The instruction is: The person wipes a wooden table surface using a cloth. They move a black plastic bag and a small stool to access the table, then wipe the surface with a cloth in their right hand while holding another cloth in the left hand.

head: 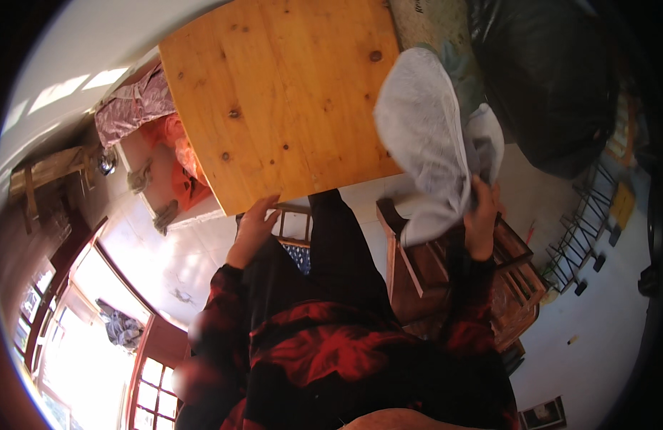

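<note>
A grey-white cloth hangs from my right hand, whose fingers are closed on its lower part to the right of the wooden tabletop. The cloth's upper part reaches over the tabletop's right edge, and its outline is slightly blurred. My left hand rests at the near left corner of the tabletop, fingertips at the edge and nothing visible in its grasp. The tabletop is orange-brown with dark knots.
Brown wooden chairs stand to the right below the cloth. A large black plastic bag and a filled sack are at the upper right. Red plastic bags lie left of the tabletop. A black metal rack stands far right.
</note>
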`<state>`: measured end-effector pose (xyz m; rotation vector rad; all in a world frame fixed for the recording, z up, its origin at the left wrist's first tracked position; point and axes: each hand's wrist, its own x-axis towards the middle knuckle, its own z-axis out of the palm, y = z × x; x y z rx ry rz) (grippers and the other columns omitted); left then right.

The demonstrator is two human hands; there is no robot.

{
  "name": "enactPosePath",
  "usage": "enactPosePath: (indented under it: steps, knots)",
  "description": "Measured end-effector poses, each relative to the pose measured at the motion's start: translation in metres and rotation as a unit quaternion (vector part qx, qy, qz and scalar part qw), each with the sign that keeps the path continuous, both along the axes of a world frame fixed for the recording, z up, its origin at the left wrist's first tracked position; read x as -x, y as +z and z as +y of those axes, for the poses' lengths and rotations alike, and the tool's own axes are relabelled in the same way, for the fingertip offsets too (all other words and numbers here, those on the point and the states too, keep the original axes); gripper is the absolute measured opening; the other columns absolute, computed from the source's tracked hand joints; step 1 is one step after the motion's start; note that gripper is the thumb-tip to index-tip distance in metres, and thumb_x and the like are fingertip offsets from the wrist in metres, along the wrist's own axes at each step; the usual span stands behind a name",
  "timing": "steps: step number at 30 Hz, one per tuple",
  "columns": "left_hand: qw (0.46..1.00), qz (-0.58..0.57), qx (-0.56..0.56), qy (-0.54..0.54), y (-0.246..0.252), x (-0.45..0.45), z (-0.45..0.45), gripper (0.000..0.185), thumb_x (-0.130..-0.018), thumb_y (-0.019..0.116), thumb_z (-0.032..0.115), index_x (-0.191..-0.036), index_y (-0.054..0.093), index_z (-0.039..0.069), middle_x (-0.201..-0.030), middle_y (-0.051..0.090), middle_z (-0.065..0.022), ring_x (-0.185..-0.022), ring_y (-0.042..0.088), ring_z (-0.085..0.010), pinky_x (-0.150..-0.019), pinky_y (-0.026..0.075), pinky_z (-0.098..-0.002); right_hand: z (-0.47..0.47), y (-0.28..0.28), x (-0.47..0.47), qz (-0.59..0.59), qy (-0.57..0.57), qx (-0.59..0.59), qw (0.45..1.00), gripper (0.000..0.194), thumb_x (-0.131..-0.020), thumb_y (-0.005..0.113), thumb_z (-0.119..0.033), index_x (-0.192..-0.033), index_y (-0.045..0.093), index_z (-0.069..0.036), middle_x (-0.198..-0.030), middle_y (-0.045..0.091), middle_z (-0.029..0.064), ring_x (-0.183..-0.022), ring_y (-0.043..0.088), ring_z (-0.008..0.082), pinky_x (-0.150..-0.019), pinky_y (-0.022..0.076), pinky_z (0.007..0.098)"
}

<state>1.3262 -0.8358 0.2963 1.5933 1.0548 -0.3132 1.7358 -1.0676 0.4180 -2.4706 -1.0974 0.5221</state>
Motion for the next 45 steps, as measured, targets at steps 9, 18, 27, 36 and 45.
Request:
enactPosePath:
  steps: [9,18,27,36,45]
  knots:
    - [0.973,-0.232,-0.005,0.015,-0.002,-0.085,0.005,0.066,-0.093,0.074,0.017,-0.15,0.043,0.004,-0.148,0.051,-0.0148,-0.139,0.048,-0.0257,-0.117,0.037,-0.0362,0.06,-0.017,0.087,0.641,-0.268,-0.086,0.713,0.054,-0.096,0.064,-0.014,-0.145,0.049,0.002,-0.136,0.059,0.0137,-0.124,0.059,0.027,-0.106,0.0467,0.0369]
    - [0.983,0.03,-0.176,0.031,-0.051,0.037,0.007,0.071,-0.088,0.074,0.021,-0.15,0.043,0.002,-0.148,0.049,-0.0257,-0.135,0.048,-0.0444,-0.112,0.043,-0.0474,0.084,-0.133,0.132,0.086,-0.045,-0.08,0.992,0.082,-0.097,0.07,-0.031,-0.162,0.026,-0.008,-0.165,0.024,0.0257,-0.152,0.025,0.0442,-0.122,0.0255,0.0518]
    - [0.93,0.152,-0.326,0.076,-0.116,0.094,0.063,0.081,-0.089,0.074,0.03,-0.156,0.037,0.003,-0.156,0.041,-0.0247,-0.144,0.037,-0.0442,-0.118,0.032,-0.0519,0.123,-0.199,0.196,-0.047,0.123,-0.033,0.991,0.102,-0.078,0.082,-0.053,-0.161,0.034,-0.017,-0.166,0.023,0.0247,-0.147,0.027,0.0506,-0.116,0.0248,0.0656]
    - [0.855,0.027,-0.516,-0.033,-0.165,0.025,0.15,0.077,-0.098,0.06,0.046,-0.158,0.036,0.005,-0.165,0.033,-0.0163,-0.154,0.027,-0.0337,-0.123,0.019,-0.053,0.136,-0.226,0.249,-0.036,0.178,-0.022,0.983,0.087,-0.078,0.08,-0.046,-0.153,0.047,-0.015,-0.166,0.029,0.0189,-0.149,0.027,0.0499,-0.115,0.0239,0.067]
    - [0.845,0.025,-0.534,0.002,-0.183,0.017,0.147,0.078,-0.097,0.058,0.051,-0.157,0.039,0.005,-0.165,0.035,-0.0133,-0.154,0.029,-0.031,-0.124,0.018,-0.0519,0.217,-0.266,0.219,-0.089,0.12,-0.027,0.988,0.082,-0.078,0.08,-0.04,-0.149,0.051,-0.012,-0.165,0.031,0.0187,-0.151,0.024,0.0476,-0.121,0.0194,0.0631]
